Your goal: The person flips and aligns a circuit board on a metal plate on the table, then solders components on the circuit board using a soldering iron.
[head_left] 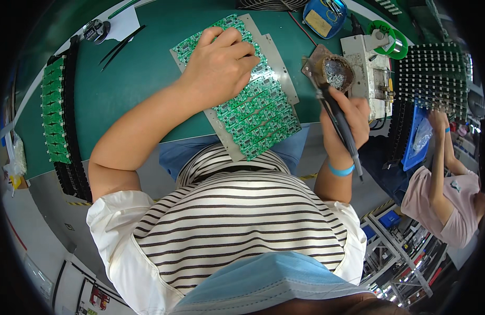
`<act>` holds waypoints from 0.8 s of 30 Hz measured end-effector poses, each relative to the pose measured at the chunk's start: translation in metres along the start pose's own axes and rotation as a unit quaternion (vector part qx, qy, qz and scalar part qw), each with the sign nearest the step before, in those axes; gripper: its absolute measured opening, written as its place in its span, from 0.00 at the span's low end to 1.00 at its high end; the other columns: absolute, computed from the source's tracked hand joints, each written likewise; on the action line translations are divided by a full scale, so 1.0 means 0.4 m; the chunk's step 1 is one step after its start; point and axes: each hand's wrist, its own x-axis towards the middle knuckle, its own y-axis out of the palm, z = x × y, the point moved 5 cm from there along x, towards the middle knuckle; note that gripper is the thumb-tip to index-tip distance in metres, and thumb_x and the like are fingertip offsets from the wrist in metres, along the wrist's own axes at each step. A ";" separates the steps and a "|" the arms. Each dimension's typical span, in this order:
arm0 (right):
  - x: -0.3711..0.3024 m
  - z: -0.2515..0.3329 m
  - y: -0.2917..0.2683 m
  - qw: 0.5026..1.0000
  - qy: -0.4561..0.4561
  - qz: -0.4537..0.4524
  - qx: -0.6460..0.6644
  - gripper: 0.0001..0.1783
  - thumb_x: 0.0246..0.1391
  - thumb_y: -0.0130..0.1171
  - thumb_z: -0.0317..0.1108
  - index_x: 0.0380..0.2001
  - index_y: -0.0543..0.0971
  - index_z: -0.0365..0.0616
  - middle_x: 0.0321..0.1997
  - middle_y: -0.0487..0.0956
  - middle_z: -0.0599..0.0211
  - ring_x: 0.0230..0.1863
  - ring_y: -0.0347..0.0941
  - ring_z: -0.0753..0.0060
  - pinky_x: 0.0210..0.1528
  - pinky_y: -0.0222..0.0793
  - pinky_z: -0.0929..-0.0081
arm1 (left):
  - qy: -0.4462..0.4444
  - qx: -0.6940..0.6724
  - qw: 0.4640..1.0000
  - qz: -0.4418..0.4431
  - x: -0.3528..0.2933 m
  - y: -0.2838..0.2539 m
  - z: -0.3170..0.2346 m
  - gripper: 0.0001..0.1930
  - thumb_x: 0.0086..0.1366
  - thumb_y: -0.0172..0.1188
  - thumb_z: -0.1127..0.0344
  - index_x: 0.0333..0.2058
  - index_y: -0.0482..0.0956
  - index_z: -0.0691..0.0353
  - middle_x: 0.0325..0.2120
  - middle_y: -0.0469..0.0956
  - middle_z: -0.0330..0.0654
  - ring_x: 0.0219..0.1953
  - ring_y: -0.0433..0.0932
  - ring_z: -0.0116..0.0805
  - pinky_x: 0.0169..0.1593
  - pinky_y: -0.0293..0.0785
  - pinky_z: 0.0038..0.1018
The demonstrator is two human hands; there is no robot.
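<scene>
A panel of green circuit boards (pixel 258 113) lies at a slant on a flat grey metal carrier plate (pixel 278 68) at the table's near edge. Over its upper part rests my left hand (pixel 219 65), fingers curled and closed; whatever they pinch is hidden under the knuckles. My right hand (pixel 347 123) grips a soldering iron (pixel 338 118) with a dark handle. The iron's front end points up and left, at the side of a brown round dish (pixel 352 79) that holds silvery bits of solder. Its very tip is hard to make out.
Right of the dish stands a pale soldering station (pixel 366 73) with a green solder reel (pixel 397 44). A blue pouch (pixel 324 18) sits at the back. Black tweezers (pixel 121 48) lie at left, near a rack of green boards (pixel 56 110). A co-worker (pixel 442 199) works at far right.
</scene>
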 end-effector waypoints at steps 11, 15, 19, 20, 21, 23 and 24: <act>-0.181 -0.051 -0.026 0.982 0.077 -0.162 -0.054 0.29 0.44 0.72 0.19 0.54 0.86 0.39 0.36 0.83 0.63 0.36 0.71 0.66 0.47 0.67 0.70 | 0.024 -0.002 0.999 -0.026 0.015 -0.019 -0.013 0.08 0.56 0.67 0.68 0.36 0.88 0.53 0.41 0.83 0.29 0.45 0.74 0.34 0.59 0.63 0.37; -0.171 -0.015 -0.041 0.975 0.034 -0.219 -0.027 0.28 0.44 0.72 0.19 0.53 0.86 0.38 0.37 0.84 0.63 0.37 0.71 0.66 0.47 0.66 0.69 | 0.007 -0.083 0.996 -0.029 0.045 -0.065 -0.071 0.08 0.58 0.67 0.68 0.37 0.89 0.51 0.43 0.84 0.30 0.46 0.75 0.35 0.59 0.62 0.37; -0.158 0.027 -0.057 0.972 -0.030 -0.232 -0.026 0.26 0.45 0.71 0.20 0.52 0.86 0.38 0.39 0.84 0.64 0.37 0.71 0.66 0.48 0.66 0.68 | -0.199 -0.499 0.807 0.245 0.023 -0.011 -0.226 0.10 0.72 0.63 0.60 0.38 0.89 0.57 0.36 0.86 0.33 0.35 0.78 0.30 0.40 0.73 0.27; -0.153 0.033 -0.058 0.972 -0.048 -0.229 -0.027 0.27 0.45 0.71 0.20 0.52 0.86 0.38 0.40 0.85 0.64 0.38 0.71 0.66 0.48 0.66 0.68 | -0.261 -0.558 0.718 0.324 0.007 0.019 -0.266 0.12 0.74 0.61 0.58 0.40 0.88 0.59 0.36 0.86 0.34 0.33 0.79 0.27 0.36 0.73 0.23; -0.152 0.038 -0.061 0.972 -0.064 -0.226 -0.030 0.27 0.45 0.71 0.21 0.53 0.86 0.38 0.41 0.85 0.65 0.38 0.71 0.66 0.48 0.66 0.68 | -0.258 -0.551 0.724 0.324 0.022 0.022 -0.300 0.12 0.74 0.61 0.58 0.40 0.88 0.59 0.36 0.86 0.34 0.33 0.79 0.27 0.36 0.73 0.23; -0.148 0.048 -0.057 0.970 -0.097 -0.218 -0.036 0.28 0.45 0.71 0.23 0.54 0.85 0.38 0.43 0.86 0.66 0.38 0.71 0.66 0.49 0.66 0.68 | -0.317 -0.618 0.638 0.333 0.035 0.038 -0.351 0.14 0.78 0.58 0.60 0.48 0.85 0.64 0.37 0.86 0.41 0.37 0.81 0.26 0.46 0.76 0.18; -0.150 0.049 -0.057 0.969 -0.097 -0.226 -0.036 0.28 0.45 0.71 0.23 0.54 0.85 0.38 0.43 0.86 0.66 0.38 0.71 0.66 0.49 0.66 0.68 | -0.314 -0.613 0.643 0.335 0.040 0.046 -0.364 0.14 0.78 0.58 0.60 0.48 0.85 0.64 0.37 0.86 0.41 0.37 0.81 0.26 0.46 0.76 0.18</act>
